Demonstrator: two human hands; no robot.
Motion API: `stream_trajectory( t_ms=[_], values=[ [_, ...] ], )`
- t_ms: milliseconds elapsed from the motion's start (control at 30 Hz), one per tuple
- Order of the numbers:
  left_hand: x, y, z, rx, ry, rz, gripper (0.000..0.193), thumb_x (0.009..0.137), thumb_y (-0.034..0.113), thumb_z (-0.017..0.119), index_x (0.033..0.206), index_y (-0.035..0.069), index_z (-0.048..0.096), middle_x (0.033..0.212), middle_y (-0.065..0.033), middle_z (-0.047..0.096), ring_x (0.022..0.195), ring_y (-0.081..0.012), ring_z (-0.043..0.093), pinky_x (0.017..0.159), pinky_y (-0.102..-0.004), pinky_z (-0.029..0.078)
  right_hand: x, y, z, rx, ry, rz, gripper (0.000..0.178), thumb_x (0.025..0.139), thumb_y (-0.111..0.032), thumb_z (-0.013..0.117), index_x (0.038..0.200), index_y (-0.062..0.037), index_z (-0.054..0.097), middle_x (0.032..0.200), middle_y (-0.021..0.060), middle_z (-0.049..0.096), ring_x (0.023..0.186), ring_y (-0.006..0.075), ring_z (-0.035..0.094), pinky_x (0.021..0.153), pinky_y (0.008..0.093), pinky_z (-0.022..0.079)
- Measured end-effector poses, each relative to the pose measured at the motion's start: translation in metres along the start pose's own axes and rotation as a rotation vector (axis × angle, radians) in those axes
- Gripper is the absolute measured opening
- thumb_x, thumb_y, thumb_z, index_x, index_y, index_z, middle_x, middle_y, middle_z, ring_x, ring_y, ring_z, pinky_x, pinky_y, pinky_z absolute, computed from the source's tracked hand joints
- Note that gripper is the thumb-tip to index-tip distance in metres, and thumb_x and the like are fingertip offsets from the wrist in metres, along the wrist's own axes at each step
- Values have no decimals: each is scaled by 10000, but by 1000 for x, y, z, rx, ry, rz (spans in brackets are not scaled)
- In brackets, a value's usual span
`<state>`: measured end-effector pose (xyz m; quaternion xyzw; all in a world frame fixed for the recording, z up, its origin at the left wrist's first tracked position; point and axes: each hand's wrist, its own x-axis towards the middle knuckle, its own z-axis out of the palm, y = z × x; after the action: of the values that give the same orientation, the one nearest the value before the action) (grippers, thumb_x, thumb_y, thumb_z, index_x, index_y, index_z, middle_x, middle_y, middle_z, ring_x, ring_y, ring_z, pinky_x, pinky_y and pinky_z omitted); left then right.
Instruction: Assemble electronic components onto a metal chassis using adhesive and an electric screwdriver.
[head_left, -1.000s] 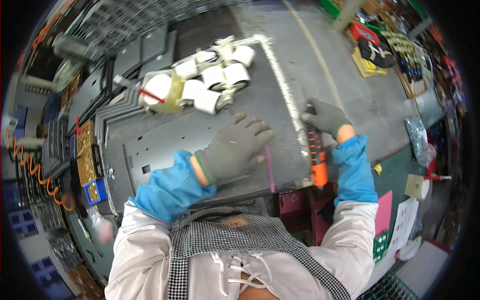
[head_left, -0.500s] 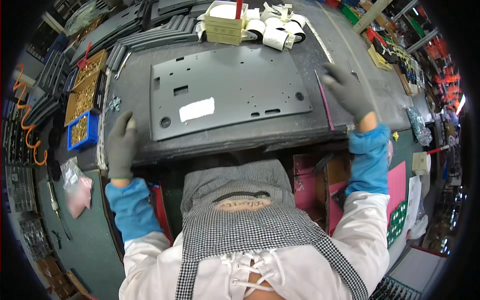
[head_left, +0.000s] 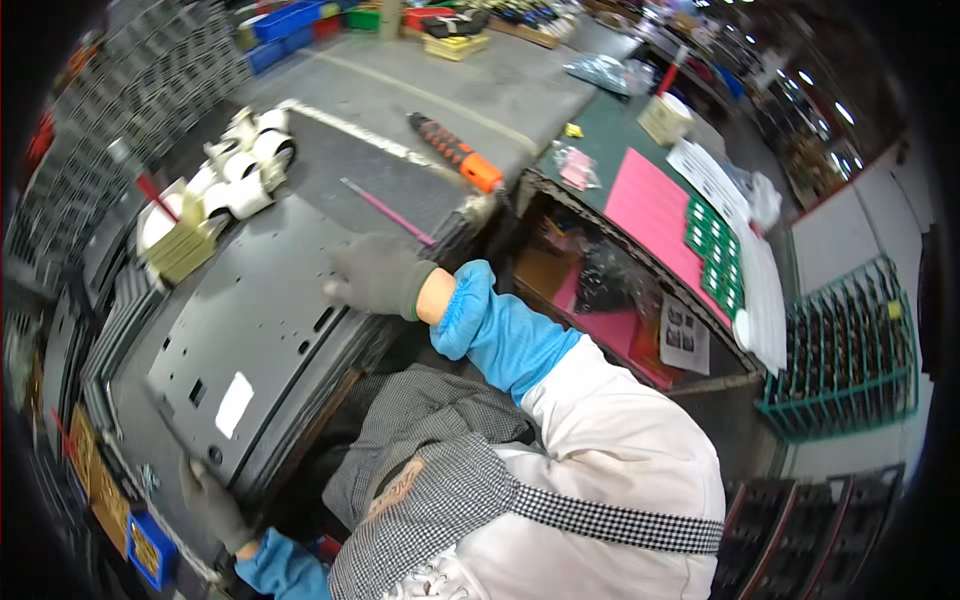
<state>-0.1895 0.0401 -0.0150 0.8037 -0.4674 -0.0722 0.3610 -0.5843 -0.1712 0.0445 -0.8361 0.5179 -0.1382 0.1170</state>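
Note:
A flat grey metal panel with small holes, slots and a white rectangular patch lies on the dark workbench. My right hand, in a grey glove, is at the panel's right end with its fingers curled over the edge. At the opposite end, my left hand, gloved alike and slightly blurred, has its fingers closed against the panel's left edge. The undersides of both grips are hidden. Beyond my right hand lies a thin pink-purple rod.
An orange-black handheld tool lies past the rod. White casters and a yellowish box stand behind the panel. A blue bin of brass-coloured parts is by my left hand. Rightward are green circuit boards and a green wire rack.
My view has swung to the right, so the bench appears tilted. Both hands, apart from the panel before, have come in to its two ends. The orange-black tool has come into clear view.

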Motion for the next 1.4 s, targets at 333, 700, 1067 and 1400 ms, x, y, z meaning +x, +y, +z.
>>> stream_trajectory(
  t_ms=[333,700,1067,1400],
  values=[
    [-12,68,-20,204,218,79,464,989,228,647,1339,-66,568,1298,-239,636,1076,-325,643,953,-398,496,-148,247,-119,-389,667,431,202,811,-290,743,927,-126,760,1183,124,657,1131,339,588,923,450,505],
    [-32,198,76,-343,-138,310,481,1009,47,544,1478,-10,455,1367,-206,594,1247,-283,601,1024,-387,516,-110,327,-140,-446,-37,566,286,811,-388,726,964,-155,792,1163,66,668,1162,315,576,969,422,481],
    [-43,247,125,-493,-533,445,443,914,13,616,1343,-72,546,1100,-168,666,933,-225,651,837,-343,526,-116,352,-131,-457,59,398,177,868,-238,651,952,-122,755,1167,72,661,1147,330,589,943,434,498],
    [-44,251,127,-647,-746,322,468,925,57,637,1367,-55,531,1161,-146,654,977,-205,636,867,-326,523,-113,231,-194,376,431,200,162,905,-142,619,975,-10,684,1155,102,626,1056,227,592,917,338,479]
  ],
)
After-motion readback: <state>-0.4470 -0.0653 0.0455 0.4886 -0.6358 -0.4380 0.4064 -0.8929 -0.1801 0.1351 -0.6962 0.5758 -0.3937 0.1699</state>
